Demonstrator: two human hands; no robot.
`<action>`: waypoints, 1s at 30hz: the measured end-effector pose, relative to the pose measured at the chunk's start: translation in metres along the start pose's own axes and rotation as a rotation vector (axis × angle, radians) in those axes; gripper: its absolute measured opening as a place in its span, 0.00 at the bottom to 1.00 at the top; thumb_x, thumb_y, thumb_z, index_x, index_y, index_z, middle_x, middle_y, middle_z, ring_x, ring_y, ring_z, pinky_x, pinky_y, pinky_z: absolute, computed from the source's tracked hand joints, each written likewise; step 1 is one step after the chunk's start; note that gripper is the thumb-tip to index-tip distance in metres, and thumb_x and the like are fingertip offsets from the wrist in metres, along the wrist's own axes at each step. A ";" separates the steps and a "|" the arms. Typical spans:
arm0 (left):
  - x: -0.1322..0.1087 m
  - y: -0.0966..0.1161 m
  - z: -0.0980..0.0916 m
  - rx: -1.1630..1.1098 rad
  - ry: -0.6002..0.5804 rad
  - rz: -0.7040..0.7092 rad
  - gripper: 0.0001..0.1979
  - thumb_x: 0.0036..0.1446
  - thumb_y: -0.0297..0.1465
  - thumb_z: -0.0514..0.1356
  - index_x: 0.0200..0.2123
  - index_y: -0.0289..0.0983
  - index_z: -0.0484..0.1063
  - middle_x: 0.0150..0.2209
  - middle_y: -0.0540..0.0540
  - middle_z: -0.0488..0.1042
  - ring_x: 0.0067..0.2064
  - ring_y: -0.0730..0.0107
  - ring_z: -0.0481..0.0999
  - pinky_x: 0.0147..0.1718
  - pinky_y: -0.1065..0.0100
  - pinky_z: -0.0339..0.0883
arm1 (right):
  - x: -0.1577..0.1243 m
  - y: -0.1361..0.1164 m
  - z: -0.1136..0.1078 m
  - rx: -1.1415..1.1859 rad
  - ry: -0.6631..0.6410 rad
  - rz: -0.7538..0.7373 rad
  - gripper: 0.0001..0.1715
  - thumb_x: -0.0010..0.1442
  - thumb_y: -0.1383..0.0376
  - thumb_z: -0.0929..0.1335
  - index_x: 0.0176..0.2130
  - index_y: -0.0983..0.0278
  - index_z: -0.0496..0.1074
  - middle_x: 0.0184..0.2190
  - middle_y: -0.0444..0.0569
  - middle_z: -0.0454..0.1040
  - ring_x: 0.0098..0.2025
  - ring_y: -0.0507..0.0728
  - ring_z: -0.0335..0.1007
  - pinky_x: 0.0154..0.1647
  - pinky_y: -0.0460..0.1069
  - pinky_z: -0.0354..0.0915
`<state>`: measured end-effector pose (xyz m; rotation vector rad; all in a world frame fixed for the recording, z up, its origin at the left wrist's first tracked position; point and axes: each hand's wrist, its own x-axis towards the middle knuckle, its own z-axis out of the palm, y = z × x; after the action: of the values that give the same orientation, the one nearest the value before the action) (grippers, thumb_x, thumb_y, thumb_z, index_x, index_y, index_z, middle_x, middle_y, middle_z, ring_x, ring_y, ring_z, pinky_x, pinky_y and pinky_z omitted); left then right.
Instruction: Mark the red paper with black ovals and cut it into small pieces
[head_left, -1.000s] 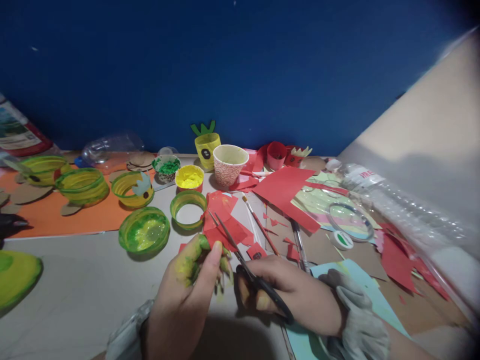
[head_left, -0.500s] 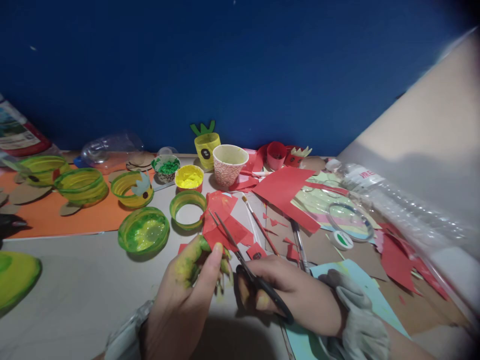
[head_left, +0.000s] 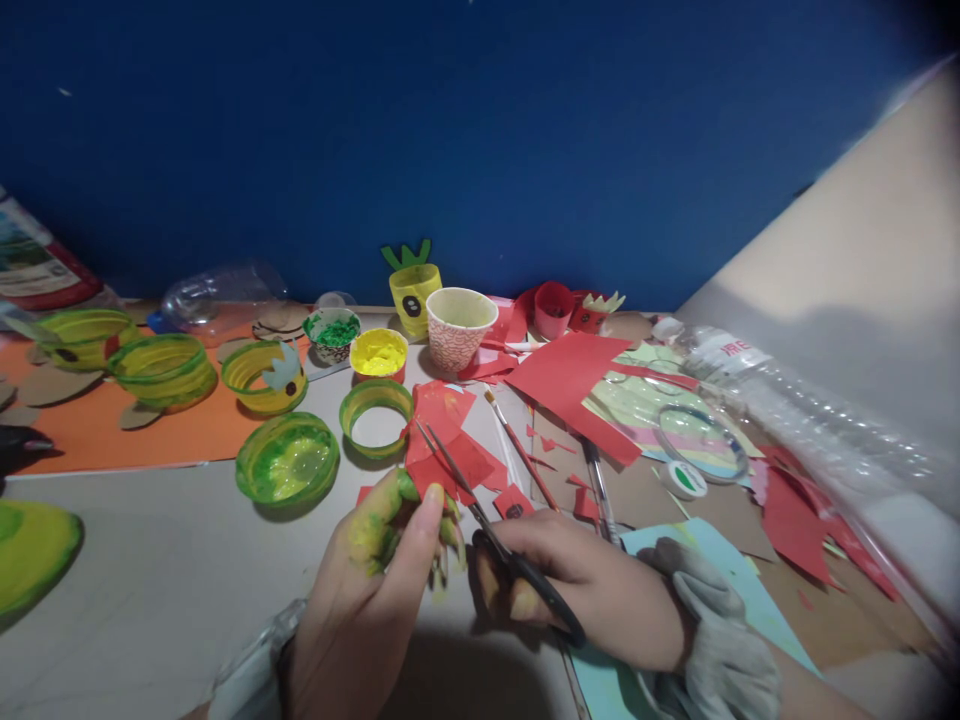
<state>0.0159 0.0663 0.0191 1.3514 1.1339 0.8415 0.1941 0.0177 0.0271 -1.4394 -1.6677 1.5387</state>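
My left hand point(head_left: 382, 580), smeared with green and yellow paint, pinches a piece of red paper point(head_left: 426, 474) between thumb and forefinger. Other red scraps behind it blur its outline. My right hand point(head_left: 570, 575) grips black-handled scissors point(head_left: 480, 515), fingers wrapped round the handles. Their narrow blades point up and left over the red paper, a little parted at the tips. Just beyond stands a green-and-yellow painted ring point(head_left: 376, 440), with a painted bottle base point(head_left: 288, 465) to its left. A small red piece with a dark drawn mark point(head_left: 513, 505) lies near my right knuckles.
Cups of yellow paint point(head_left: 379, 353) and green paint point(head_left: 333, 333) stand behind, beside a patterned paper cup point(head_left: 459, 335). Brushes point(head_left: 525, 450), red sheets point(head_left: 574, 385) and a clear plastic bottle point(head_left: 810, 390) crowd the right. Painted rings point(head_left: 163, 375) rest on orange paper point(head_left: 150, 440) at left.
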 end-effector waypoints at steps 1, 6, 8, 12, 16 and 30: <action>0.000 0.000 0.000 -0.003 -0.004 -0.001 0.09 0.61 0.35 0.57 0.34 0.35 0.71 0.29 0.49 0.71 0.31 0.70 0.70 0.31 0.74 0.63 | 0.000 0.000 0.000 -0.002 0.000 -0.004 0.35 0.58 0.39 0.63 0.28 0.68 0.70 0.21 0.42 0.61 0.24 0.51 0.54 0.25 0.45 0.55; 0.000 0.001 0.002 -0.068 0.012 -0.052 0.12 0.59 0.38 0.59 0.32 0.35 0.71 0.25 0.48 0.69 0.29 0.69 0.70 0.30 0.73 0.65 | 0.002 0.001 0.000 -0.020 0.014 -0.028 0.33 0.58 0.40 0.64 0.28 0.68 0.70 0.21 0.42 0.62 0.25 0.51 0.55 0.26 0.45 0.56; 0.000 0.001 0.002 -0.093 0.005 -0.050 0.12 0.59 0.39 0.59 0.32 0.35 0.71 0.25 0.48 0.69 0.28 0.70 0.70 0.29 0.73 0.66 | 0.003 0.001 0.001 -0.023 0.014 -0.030 0.34 0.58 0.40 0.63 0.27 0.68 0.70 0.21 0.43 0.62 0.25 0.51 0.55 0.27 0.45 0.56; -0.002 0.000 0.002 -0.060 0.077 -0.067 0.12 0.57 0.39 0.61 0.34 0.35 0.73 0.30 0.46 0.72 0.33 0.68 0.73 0.34 0.74 0.68 | 0.003 0.001 0.000 -0.024 0.005 -0.028 0.35 0.58 0.39 0.62 0.27 0.67 0.69 0.21 0.43 0.63 0.25 0.51 0.55 0.27 0.45 0.57; -0.001 0.000 0.002 -0.036 0.105 -0.064 0.13 0.56 0.40 0.61 0.35 0.36 0.73 0.33 0.45 0.73 0.34 0.66 0.73 0.34 0.73 0.69 | 0.002 0.000 -0.002 -0.036 -0.007 -0.028 0.36 0.58 0.37 0.61 0.27 0.67 0.68 0.21 0.42 0.63 0.25 0.51 0.55 0.27 0.45 0.58; 0.000 0.007 -0.001 0.027 0.003 0.033 0.13 0.61 0.39 0.54 0.30 0.39 0.71 0.26 0.46 0.71 0.28 0.66 0.69 0.29 0.71 0.66 | 0.003 -0.002 -0.001 -0.053 -0.013 -0.015 0.34 0.59 0.39 0.62 0.26 0.66 0.67 0.21 0.43 0.64 0.24 0.50 0.57 0.26 0.44 0.58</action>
<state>0.0159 0.0676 0.0261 1.3949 1.1309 0.8549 0.1932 0.0212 0.0282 -1.4434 -1.7353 1.5087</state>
